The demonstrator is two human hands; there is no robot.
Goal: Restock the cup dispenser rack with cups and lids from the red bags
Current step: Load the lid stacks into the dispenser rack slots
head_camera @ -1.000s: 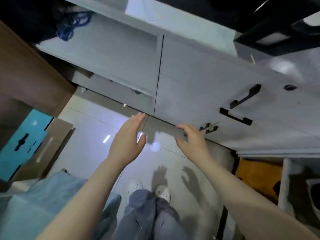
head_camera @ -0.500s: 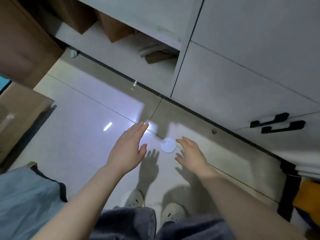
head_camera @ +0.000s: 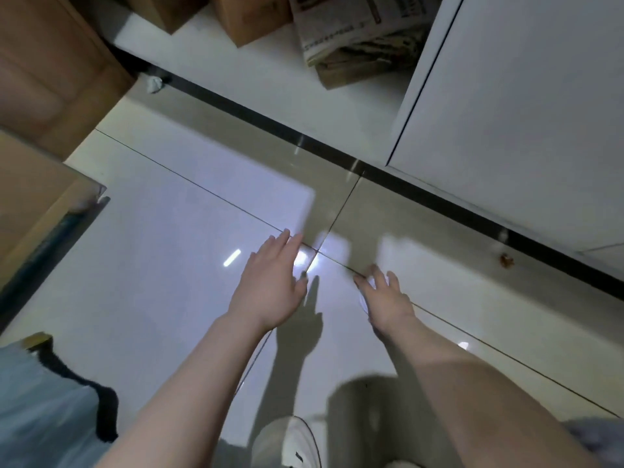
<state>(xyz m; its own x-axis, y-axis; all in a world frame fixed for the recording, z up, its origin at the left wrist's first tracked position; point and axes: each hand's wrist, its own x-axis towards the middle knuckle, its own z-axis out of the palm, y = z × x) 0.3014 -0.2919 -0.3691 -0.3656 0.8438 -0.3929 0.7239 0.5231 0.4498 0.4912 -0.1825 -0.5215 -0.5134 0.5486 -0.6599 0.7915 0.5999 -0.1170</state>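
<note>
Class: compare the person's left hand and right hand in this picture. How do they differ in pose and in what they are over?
The left hand is flat, fingers straight, over bare glossy white floor tile. The right hand has spread, bent fingers covering the small round clear plastic lid on the floor; whether it grips it is unclear. Both reach down, backs up.

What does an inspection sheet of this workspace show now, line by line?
Surface: glossy tiled floor with light glare and hand shadows.
Job's things: a small clear lid lies on the floor, mostly hidden under the right hand; no red bags or dispenser rack in view.
Clutter: cardboard boxes and newspapers in the open cabinet; a crumpled scrap and a small brown object on the floor.
Grippers: left hand open, hovering; right hand spread over the lid, grip unclear.
Cables: nothing seen.
Surroundings: white cabinet door, brown wooden panel, the person's shoe.
</note>
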